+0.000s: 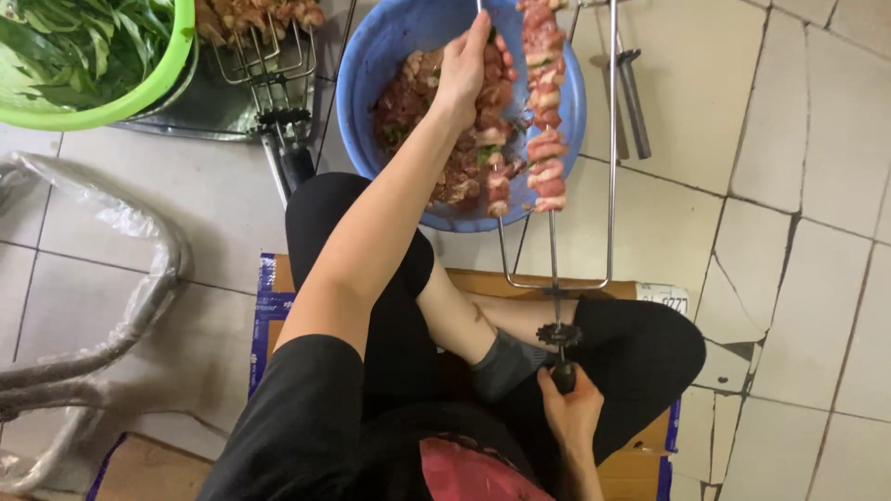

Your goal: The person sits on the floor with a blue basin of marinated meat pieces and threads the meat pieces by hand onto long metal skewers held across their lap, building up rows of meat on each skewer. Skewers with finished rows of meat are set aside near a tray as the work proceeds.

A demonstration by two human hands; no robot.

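My right hand (571, 417) grips the black handle (562, 373) of a metal multi-prong skewer fork (611, 139), low between my knees. The prongs point away from me over a blue bowl (371, 56) of marinated meat pieces. Two prongs carry threaded meat chunks (545, 121); the outer right prong is bare. My left hand (464, 65) reaches out over the bowl and closes on the top of the meat stacked on the left prong (497, 148).
A green basin of leafy greens (158, 88) stands at the far left. Beside it a second loaded skewer fork (269, 56) rests on a metal tray (213, 116). A plastic-wrapped tube frame (139, 297) is on my left. I sit on flattened cardboard (483, 278) on a cracked tiled floor (798, 186).
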